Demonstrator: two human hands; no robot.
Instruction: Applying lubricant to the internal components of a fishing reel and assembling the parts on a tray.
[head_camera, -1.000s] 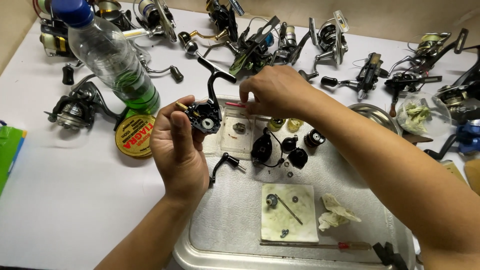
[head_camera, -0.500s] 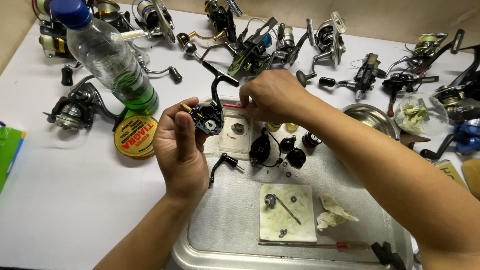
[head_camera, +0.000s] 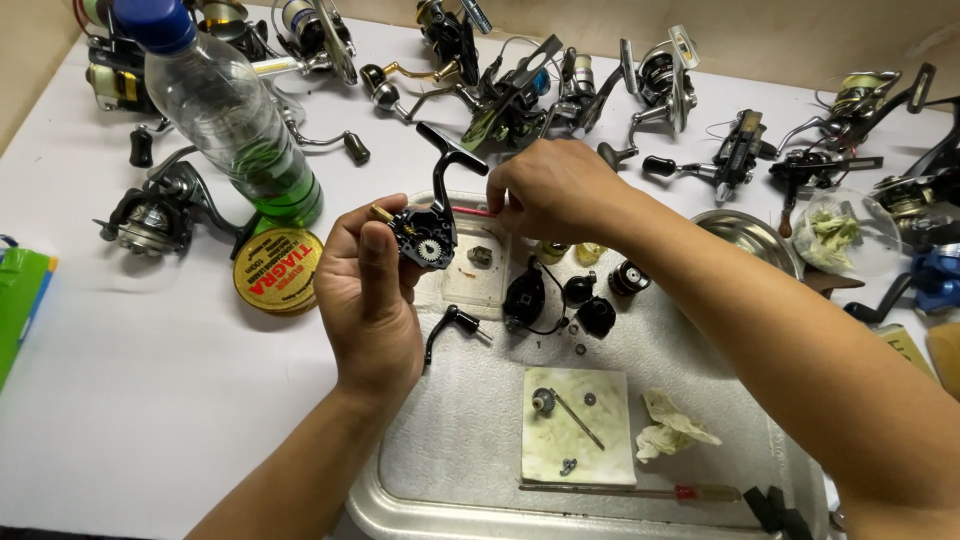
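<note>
My left hand holds a black fishing reel body above the metal tray, its open side showing a small gear. The reel's foot sticks up toward my right hand, whose fingertips pinch a thin red tool next to the reel. Below lie a small clear dish, a loose black handle, black spool parts and a greasy white tile with small parts on it.
A plastic bottle with green liquid stands at the left by a round yellow tin. Several fishing reels line the far side of the white table. A metal bowl, a crumpled tissue and a red-handled screwdriver sit at right.
The reel body has turned in my left hand, with the gear side now more exposed. My right hand stays at the reel's top with the red tool.
</note>
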